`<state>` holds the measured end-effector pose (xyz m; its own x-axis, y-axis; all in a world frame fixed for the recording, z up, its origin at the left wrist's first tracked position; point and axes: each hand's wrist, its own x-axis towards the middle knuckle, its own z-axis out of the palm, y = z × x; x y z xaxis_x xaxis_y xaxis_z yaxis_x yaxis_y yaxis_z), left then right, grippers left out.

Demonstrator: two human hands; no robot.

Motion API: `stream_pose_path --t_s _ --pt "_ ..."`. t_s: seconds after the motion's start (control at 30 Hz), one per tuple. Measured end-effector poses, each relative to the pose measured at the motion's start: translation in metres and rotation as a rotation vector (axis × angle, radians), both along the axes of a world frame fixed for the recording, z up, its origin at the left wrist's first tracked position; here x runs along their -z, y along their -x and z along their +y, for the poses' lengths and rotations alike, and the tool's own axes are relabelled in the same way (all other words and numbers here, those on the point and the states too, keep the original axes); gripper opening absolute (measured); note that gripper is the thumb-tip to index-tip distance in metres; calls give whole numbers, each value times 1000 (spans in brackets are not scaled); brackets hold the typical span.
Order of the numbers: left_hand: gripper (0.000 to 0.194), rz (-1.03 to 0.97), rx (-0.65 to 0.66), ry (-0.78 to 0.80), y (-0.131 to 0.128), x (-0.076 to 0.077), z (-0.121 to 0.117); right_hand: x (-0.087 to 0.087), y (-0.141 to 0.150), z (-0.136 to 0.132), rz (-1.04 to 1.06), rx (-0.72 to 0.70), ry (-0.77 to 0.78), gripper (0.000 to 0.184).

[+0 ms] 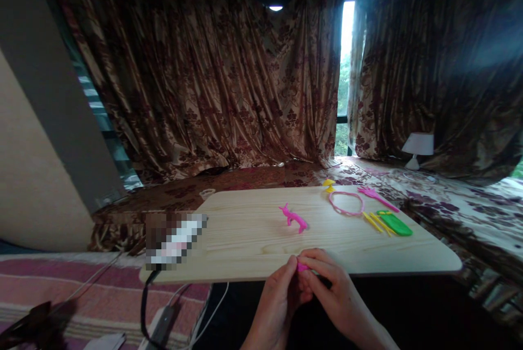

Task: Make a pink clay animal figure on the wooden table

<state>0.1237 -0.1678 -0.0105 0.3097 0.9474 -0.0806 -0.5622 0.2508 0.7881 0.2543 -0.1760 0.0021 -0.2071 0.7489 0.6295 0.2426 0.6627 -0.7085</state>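
Note:
Close to the table's front edge, my left hand (pixel 281 291) and my right hand (pixel 330 280) meet around a small pink piece of what looks like modelling clay (pixel 302 266). Fingers of both hands press on it, and most of it is hidden. Beyond them, a pink animal figure (pixel 295 219) with pointed ears or horns and short legs stands on the wooden tabletop (pixel 245 230), apart from my hands.
At the right lie a pink ring-shaped loop (pixel 346 214), a pink hand-shaped stick (pixel 378 198), thin yellow sticks (pixel 378 223) and a green flat piece (pixel 395 223). A yellow piece (pixel 328 185) stands at the back edge. A blurred-out object (pixel 177 241) sits left; a white lamp (pixel 418 146) stands beyond.

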Motion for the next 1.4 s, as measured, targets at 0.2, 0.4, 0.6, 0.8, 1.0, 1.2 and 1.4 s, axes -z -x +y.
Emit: stream_pose_path --t_s 0.2,0.4,0.6,0.8,1.0,1.2,1.4 --pt "34 143 -29 -151 -1 -4 -5 2 -1 4 91 53 30 16" --pt "28 270 -39 -194 2 -8 -7 1 -10 7 100 0 134 20" --pt "31 270 -65 -141 1 -5 -3 -2 -9 3 74 79 22 15" --pt "28 246 -106 -163 1 -9 -7 4 -3 4 -22 170 -62 16" --pt "30 206 -74 -160 4 -9 -5 2 1 -1 -173 145 -157 26" --pt "22 125 -40 -115 7 -9 -5 7 3 1 -128 159 -155 32" --pt "18 -19 -62 -54 7 -7 -2 6 3 1 -170 148 -162 39"
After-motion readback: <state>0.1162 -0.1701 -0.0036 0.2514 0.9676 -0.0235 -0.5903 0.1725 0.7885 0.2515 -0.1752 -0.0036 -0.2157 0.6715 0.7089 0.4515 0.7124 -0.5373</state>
